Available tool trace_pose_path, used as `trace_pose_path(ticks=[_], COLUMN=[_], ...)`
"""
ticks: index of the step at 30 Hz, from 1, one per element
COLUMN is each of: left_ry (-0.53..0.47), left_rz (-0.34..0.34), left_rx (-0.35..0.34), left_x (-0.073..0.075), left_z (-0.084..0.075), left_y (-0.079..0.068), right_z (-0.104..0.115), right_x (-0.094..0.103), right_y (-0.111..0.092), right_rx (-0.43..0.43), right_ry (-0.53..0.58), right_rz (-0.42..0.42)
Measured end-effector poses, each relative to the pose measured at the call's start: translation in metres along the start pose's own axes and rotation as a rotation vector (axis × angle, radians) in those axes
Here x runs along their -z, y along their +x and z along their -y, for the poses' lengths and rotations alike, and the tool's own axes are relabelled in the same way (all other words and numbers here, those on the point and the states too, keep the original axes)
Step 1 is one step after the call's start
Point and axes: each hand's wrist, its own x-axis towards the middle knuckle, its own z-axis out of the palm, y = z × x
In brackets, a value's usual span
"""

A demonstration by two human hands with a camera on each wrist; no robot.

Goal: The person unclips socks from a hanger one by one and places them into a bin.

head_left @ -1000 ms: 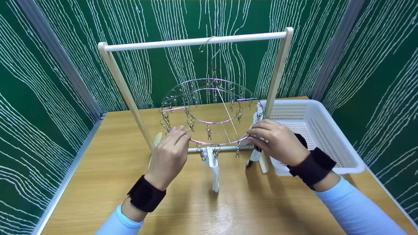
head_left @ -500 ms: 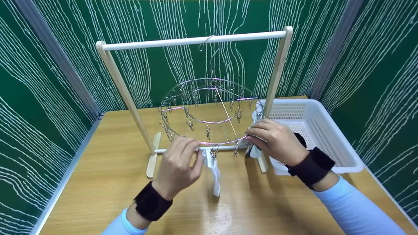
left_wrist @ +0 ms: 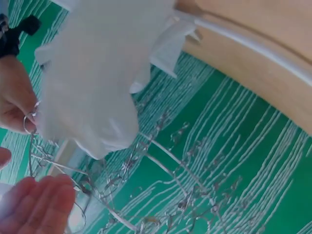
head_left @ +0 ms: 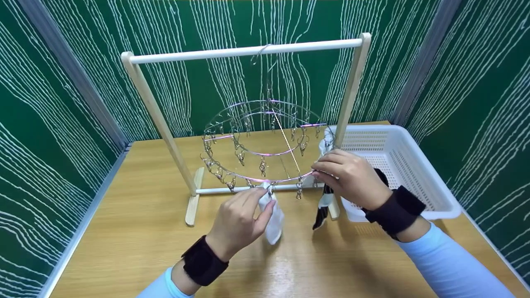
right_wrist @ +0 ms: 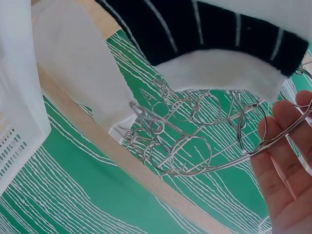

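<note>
A round metal clip hanger (head_left: 265,155) with two rings and several dangling clips hangs from the rack. My right hand (head_left: 350,176) pinches the right front of its outer ring; in the right wrist view its fingers (right_wrist: 282,170) lie behind the wire. A black-and-white striped sock (head_left: 325,203) hangs just beside that hand. At the front of the ring hangs a white sock (head_left: 274,225). My left hand (head_left: 238,217) touches its top near the clip, thumb and fingers apart. The left wrist view shows this sock (left_wrist: 97,73) large, with the fingers (left_wrist: 41,204) below it.
A wooden rack (head_left: 248,52) with a white top bar stands on the table (head_left: 136,240). To the right sits a white perforated basket (head_left: 418,174) with something black inside. Another white piece of cloth (right_wrist: 78,63) hangs by the rack's right post. Green patterned walls (head_left: 95,70) enclose the table.
My left hand has moved right along the front of the ring to the white sock. That sock has turned its wider side forward. The right hand keeps its place on the ring.
</note>
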Motion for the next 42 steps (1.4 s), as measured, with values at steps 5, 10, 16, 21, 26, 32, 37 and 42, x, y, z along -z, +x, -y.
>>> trace_pose_path(ticks=[5, 10, 16, 21, 26, 32, 37, 42], left_ry=[0.01, 0.003, 0.088, 0.177, 0.227, 0.177, 0.047, -0.041], left_rz=[0.077, 0.121, 0.128, 0.136, 0.115, 0.081, 0.121, 0.169], left_rx=[0.098, 0.161, 0.179, 0.187, 0.185, 0.201, 0.275, 0.344], left_x=[-0.004, -0.007, -0.01, -0.014, -0.019, -0.021, -0.019, -0.016], left_z=[0.0, -0.001, -0.002, -0.003, -0.002, -0.001, -0.002, -0.005], left_y=[-0.002, -0.002, 0.001, 0.004, 0.003, 0.002, 0.004, 0.007], right_z=[0.0, 0.0, 0.002, 0.002, 0.002, 0.001, 0.001, 0.001], right_x=[0.0, 0.0, 0.0, 0.0, 0.0, -0.001, -0.001, -0.001], right_y=[0.0, -0.001, -0.001, 0.0, -0.001, -0.002, -0.002, -0.003], right_rx=[-0.004, -0.015, -0.012, -0.007, -0.001, 0.002, -0.004, -0.021], right_ry=[-0.005, -0.008, 0.007, 0.012, 0.012, 0.001, 0.002, 0.02], right_rz=[0.002, 0.005, -0.01, -0.019, -0.023, -0.024, -0.026, -0.033])
